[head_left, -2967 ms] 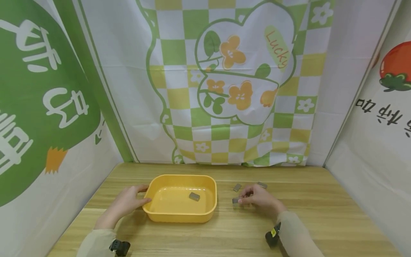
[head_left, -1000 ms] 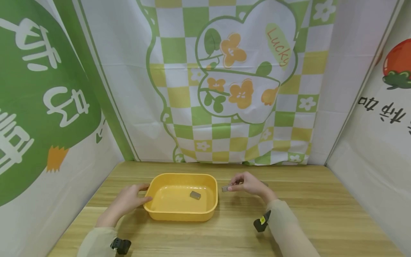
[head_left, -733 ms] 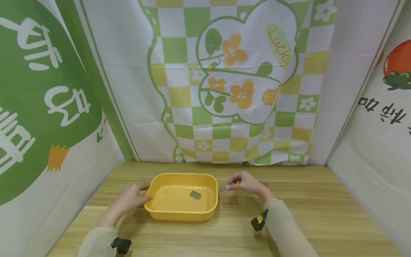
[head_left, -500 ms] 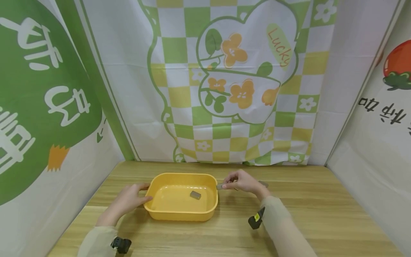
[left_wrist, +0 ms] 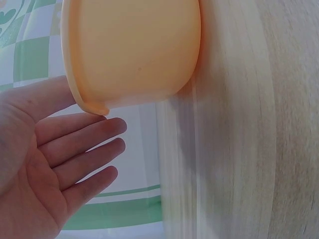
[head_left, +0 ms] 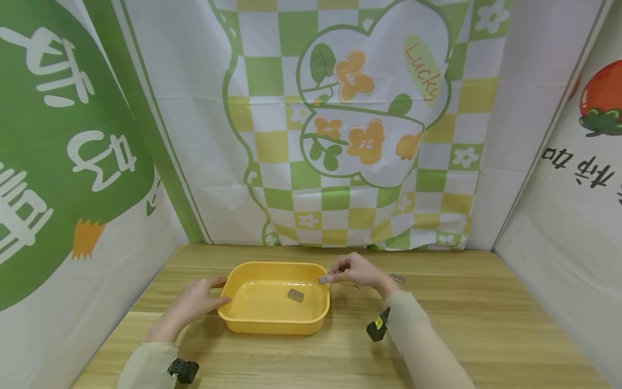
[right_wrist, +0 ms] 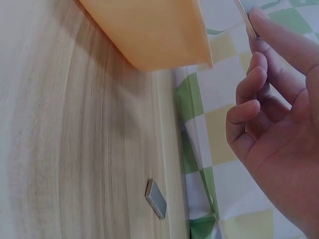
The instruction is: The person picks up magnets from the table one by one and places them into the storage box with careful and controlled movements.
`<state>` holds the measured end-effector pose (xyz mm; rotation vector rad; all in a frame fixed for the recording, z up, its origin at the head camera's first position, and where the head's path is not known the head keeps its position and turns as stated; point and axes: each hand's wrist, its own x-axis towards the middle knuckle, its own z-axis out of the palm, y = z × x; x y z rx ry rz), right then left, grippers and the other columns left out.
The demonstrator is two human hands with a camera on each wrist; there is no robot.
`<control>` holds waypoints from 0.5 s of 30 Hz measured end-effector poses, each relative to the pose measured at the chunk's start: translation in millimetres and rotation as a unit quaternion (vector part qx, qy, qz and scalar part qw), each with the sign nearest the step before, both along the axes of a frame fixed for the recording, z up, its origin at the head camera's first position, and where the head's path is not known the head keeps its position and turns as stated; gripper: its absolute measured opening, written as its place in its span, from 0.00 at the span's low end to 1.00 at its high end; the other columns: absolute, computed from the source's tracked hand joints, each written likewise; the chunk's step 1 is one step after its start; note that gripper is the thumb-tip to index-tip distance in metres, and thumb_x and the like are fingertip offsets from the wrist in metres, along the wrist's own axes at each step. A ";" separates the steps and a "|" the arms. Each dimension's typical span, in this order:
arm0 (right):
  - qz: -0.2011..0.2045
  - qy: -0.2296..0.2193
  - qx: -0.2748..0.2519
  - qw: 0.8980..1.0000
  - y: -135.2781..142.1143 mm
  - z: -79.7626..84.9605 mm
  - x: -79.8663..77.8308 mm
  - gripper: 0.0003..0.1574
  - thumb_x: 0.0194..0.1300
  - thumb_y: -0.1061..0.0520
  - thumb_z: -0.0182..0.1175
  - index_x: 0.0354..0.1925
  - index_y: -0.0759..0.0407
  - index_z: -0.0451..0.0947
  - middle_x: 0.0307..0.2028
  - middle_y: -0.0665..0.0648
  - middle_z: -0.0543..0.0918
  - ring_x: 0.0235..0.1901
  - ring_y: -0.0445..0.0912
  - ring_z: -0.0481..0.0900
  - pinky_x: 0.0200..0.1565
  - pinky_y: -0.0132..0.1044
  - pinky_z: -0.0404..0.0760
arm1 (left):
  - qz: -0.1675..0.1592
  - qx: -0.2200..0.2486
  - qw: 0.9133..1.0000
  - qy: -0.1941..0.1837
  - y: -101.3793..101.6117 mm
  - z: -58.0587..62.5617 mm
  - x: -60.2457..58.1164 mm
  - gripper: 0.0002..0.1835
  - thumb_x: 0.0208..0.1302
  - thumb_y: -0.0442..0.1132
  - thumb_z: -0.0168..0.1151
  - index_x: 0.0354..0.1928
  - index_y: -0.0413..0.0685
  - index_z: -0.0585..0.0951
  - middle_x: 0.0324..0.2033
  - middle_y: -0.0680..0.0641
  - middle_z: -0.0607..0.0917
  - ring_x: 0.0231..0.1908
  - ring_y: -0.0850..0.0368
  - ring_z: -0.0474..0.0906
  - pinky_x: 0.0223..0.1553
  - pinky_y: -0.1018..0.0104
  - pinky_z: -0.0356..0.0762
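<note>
Yellow tub (head_left: 272, 327): smooth plastic by its look, outer walls softly matt, inside glossy with bright glints. Grey block (head_left: 295, 295) inside: metal-looking, smooth, dull sheen (plated or bare, cannot tell). Tabletop (head_left: 301, 362): wood-grained, smooth, faint sheen. Checked backdrop (head_left: 335, 200): cloth, matt, lightly creased. Beige sleeves (head_left: 154, 364): matt cloth, softly wrinkled.
</note>
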<state>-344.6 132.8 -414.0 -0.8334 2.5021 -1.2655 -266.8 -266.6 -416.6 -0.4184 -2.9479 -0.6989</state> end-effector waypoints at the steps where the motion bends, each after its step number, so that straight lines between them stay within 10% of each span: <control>1: 0.001 -0.001 -0.001 1.000 -1.3 0.7 -0.1 0.09 0.59 0.52 0.66 0.35 0.56 0.85 0.30 0.50 0.81 0.28 0.42 0.69 0.30 0.31 0.69 | 0.000 -0.001 1.000 -0.001 -0.2 -0.2 -0.2 0.29 0.57 0.46 0.67 0.56 0.34 0.76 0.50 0.34 0.82 0.52 0.35 0.76 0.52 0.40 0.74; 15: -0.004 -0.005 0.009 1.000 -15.8 0.0 -6.8 0.12 0.56 0.49 0.68 0.34 0.56 0.85 0.30 0.49 0.82 0.29 0.39 0.72 0.34 0.31 0.73 | 0.001 -0.002 1.000 0.000 -0.4 -1.0 -0.5 0.29 0.56 0.46 0.68 0.56 0.35 0.77 0.49 0.35 0.83 0.52 0.35 0.77 0.52 0.40 0.74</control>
